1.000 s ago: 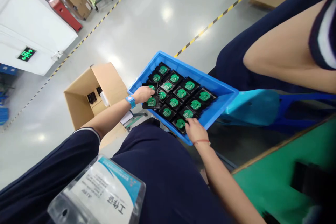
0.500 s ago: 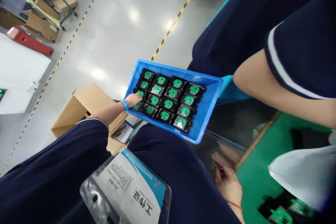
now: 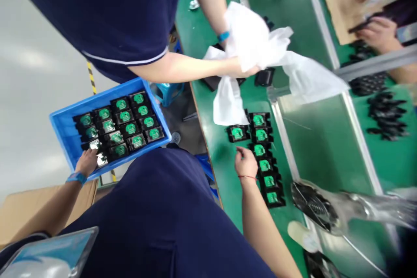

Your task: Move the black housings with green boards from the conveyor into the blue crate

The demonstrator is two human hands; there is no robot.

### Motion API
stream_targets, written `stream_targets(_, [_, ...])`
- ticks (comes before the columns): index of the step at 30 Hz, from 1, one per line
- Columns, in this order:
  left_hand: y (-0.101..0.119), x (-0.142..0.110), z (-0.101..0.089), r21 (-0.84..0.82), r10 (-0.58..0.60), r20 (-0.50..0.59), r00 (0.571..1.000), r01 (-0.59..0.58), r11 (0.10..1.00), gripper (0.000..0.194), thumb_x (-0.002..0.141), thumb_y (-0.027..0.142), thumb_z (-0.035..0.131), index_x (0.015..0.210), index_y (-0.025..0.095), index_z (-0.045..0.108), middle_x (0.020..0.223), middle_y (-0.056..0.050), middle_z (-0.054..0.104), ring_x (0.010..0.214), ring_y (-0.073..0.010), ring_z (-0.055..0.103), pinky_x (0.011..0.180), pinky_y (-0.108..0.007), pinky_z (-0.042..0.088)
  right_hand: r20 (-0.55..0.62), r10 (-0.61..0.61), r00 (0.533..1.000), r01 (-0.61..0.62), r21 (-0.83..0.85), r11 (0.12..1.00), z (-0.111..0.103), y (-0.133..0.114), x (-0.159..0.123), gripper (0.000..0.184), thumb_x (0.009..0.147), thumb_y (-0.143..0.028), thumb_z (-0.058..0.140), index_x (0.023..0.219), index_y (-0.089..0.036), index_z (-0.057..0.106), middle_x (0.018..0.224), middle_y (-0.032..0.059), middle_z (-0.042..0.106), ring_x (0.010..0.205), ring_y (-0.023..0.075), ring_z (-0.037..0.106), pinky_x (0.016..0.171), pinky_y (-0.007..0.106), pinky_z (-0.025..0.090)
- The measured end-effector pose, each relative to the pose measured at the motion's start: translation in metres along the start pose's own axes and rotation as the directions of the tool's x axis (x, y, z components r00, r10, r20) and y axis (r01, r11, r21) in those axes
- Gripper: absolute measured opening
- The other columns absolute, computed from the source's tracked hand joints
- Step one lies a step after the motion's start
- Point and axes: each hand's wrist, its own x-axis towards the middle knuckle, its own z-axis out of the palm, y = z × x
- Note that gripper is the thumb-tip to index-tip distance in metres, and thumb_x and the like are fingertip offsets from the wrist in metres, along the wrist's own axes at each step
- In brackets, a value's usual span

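My left hand (image 3: 86,162) reaches over the near-left rim of a blue plastic bin (image 3: 61,135), its fingers lying on the black modules at that end. Rows of black modules with green circuit boards (image 3: 130,129) fill most of the bin. Over the green table, my right hand (image 3: 246,163) is loosely curled, with a gap between thumb and fingers and nothing visible in it. Just beyond its fingertips lies a single black module (image 3: 237,133). Beside it runs a column of similar modules (image 3: 264,165).
A co-worker's arms (image 3: 198,67) cross ahead, handling white plastic bags (image 3: 249,37). Metal rails (image 3: 288,145) divide the green table (image 3: 224,156). Black parts (image 3: 387,115) and another person's hands (image 3: 378,30) are at the right. A cardboard box (image 3: 42,208) stands lower left.
My view has swung right toward the table, so the bin now appears at the left. My left hand stays at the bin's modules. My right hand now shows beside the table modules.
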Motion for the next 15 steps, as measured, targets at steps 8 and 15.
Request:
stream_targets(8, [0.075, -0.007, -0.065, -0.137, -0.103, -0.195, 0.975, 0.077, 0.988, 0.035, 0.088, 0.032, 0.033, 0.103, 0.016, 0.06, 0.105, -0.013, 0.061, 0.099, -0.0267, 0.058, 0.085, -0.036, 0.048, 0.044, -0.149, 0.988, 0.152, -0.068, 0.986, -0.018, 0.056, 0.072, 0.045, 0.087, -0.025, 0.032, 0.128, -0.016, 0.049, 0.13, 0.0126, 0.052, 0.11, 0.0245, 0.048, 0.095, 0.037, 0.037])
stream_targets(15, [0.132, -0.026, -0.085, -0.344, -0.216, -0.216, 0.952, 0.133, 0.93, 0.029, 0.089, 0.03, 0.039, 0.098, 0.017, 0.062, 0.106, -0.009, 0.061, 0.093, -0.02, 0.058, 0.082, -0.03, 0.047, 0.258, -0.527, 0.809, 0.568, -0.115, 0.815, -0.021, 0.043, 0.15, 0.035, 0.083, -0.035, 0.031, 0.091, -0.027, 0.064, 0.099, 0.0155, 0.064, 0.097, 0.0303, 0.055, 0.086, 0.047, 0.04])
